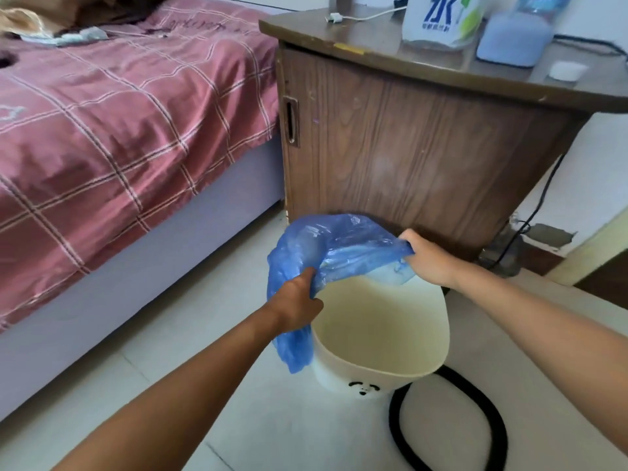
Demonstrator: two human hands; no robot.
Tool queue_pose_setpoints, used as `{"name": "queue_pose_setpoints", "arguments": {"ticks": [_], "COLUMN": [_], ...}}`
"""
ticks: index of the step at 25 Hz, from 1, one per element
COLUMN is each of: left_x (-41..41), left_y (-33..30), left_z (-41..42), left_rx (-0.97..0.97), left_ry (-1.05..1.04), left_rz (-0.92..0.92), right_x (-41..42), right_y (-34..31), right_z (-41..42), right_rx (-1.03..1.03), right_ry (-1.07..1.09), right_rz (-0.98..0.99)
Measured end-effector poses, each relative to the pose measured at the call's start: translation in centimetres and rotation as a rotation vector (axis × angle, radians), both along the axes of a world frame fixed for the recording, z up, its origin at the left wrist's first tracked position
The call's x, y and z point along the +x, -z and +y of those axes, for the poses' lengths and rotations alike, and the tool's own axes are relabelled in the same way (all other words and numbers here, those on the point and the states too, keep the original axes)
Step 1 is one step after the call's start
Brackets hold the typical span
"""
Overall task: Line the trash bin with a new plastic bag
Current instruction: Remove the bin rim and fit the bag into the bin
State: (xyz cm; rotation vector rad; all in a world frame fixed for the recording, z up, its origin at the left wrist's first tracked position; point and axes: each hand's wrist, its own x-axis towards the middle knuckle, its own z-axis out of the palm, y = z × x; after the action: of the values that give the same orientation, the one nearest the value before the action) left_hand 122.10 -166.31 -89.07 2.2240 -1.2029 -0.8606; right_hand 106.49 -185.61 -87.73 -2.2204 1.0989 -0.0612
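Both hands grip blue bag (326,246) over cream bin (380,365): left hand (295,300) at near-left rim, right hand (428,256) far rim, probably pinching.

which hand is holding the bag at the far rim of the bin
The right hand, pinching the blue bag near the wooden cabinet; the left hand grips it nearer, over the bin.

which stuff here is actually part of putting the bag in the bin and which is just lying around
Part of the job:
blue plastic bag
cream bin
left hand
right hand

Just lying about:
bed
wooden cabinet
black hose
carton
white cable
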Motion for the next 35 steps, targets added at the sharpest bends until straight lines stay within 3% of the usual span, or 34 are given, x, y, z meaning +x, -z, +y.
{"name": "queue_pose_setpoints", "arguments": {"ticks": [8, 12, 15, 20, 23, 26, 30, 35], "left_x": [4.6, 6.3, 6.7, 8.5, 7.5, 6.1, 6.4, 5.4], "left_y": [-0.4, -1.1, -2.2, -2.7, -1.3, -0.5, 0.3, 0.3], "left_z": [13.7, 17.2, 19.3, 21.7, 21.0, 20.8, 20.1, 19.9], "left_rx": [-0.079, -0.183, -0.158, -0.048, -0.109, -0.190, -0.155, -0.038], "left_ry": [-0.291, -0.544, -0.590, -0.539, -0.486, -0.346, -0.148, -0.032], "left_rz": [0.139, 0.181, 0.176, 0.149, 0.343, 0.502, 0.409, 0.450], "right_x": [7.3, 10.9, 12.8, 12.8, 11.0, 8.8, 4.8, 0.0], "right_y": [0.8, 0.5, -0.2, -0.8, -0.1, 1.7, 1.6, 1.1], "right_z": [10.5, 13.0, 14.3, 16.3, 17.1, 17.7, 19.4, 22.7], "right_rx": [0.086, 0.150, 0.194, 0.312, 0.334, 0.224, 0.173, 0.349], "right_ry": [-0.180, -0.283, -0.364, -0.320, -0.206, -0.031, 0.079, 0.235], "right_rz": [-0.126, -0.043, 0.009, 0.050, -0.011, -0.098, -0.066, 0.012]}}
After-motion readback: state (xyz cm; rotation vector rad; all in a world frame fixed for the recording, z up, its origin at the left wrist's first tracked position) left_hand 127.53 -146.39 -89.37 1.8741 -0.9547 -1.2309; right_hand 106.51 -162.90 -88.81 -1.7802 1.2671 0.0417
